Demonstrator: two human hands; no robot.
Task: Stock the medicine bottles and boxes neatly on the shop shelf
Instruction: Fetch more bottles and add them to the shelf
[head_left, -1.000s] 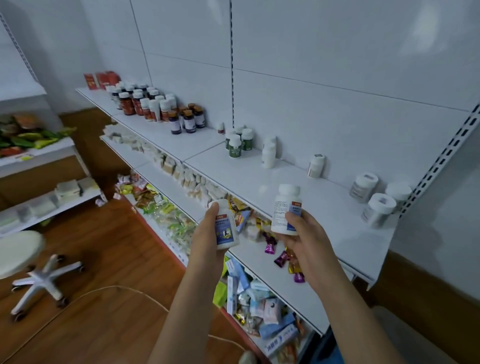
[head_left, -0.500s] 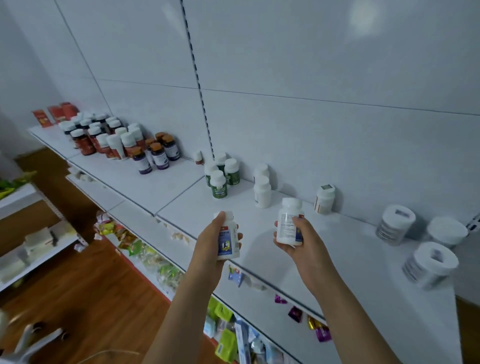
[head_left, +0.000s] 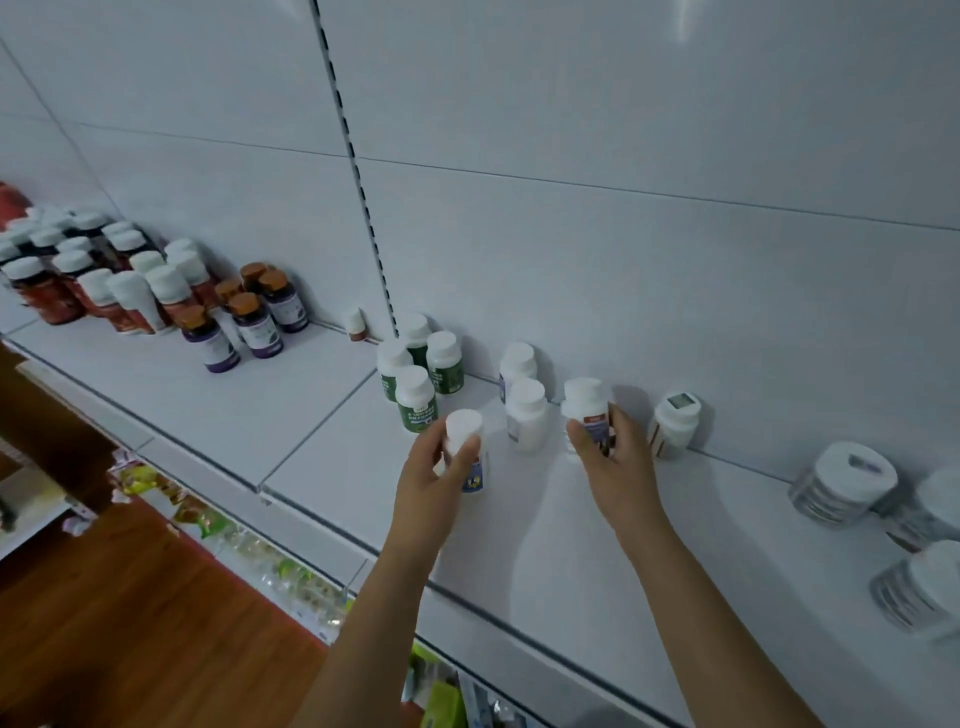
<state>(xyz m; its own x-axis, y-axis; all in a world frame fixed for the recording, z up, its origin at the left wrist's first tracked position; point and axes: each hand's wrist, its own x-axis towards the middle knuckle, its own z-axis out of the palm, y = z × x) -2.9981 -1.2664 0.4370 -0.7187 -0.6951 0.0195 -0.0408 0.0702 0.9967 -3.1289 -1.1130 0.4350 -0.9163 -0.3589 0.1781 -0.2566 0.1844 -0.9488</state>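
Note:
My left hand (head_left: 434, 480) grips a white bottle with a blue label (head_left: 465, 447), held just in front of a green-labelled bottle (head_left: 415, 397). My right hand (head_left: 613, 457) grips another white bottle (head_left: 586, 402) by its body, low over the white top shelf (head_left: 311, 415). Two matching white bottles (head_left: 525, 413) stand between my hands near the back wall. A further white bottle (head_left: 674, 423) stands right of my right hand. I cannot tell whether either held bottle touches the shelf.
Several green-labelled bottles (head_left: 441, 361) cluster left of my hands. Brown and purple bottles (head_left: 249, 317) and red ones (head_left: 47, 291) crowd the shelf's left end. Wide white jars (head_left: 844, 483) stand at the right. Lower shelves hold packets (head_left: 228, 540); wooden floor lies below.
Both hands have reached forward over the shelf with their bottles, toward the standing white bottles at the back. The view has moved closer to the shelf.

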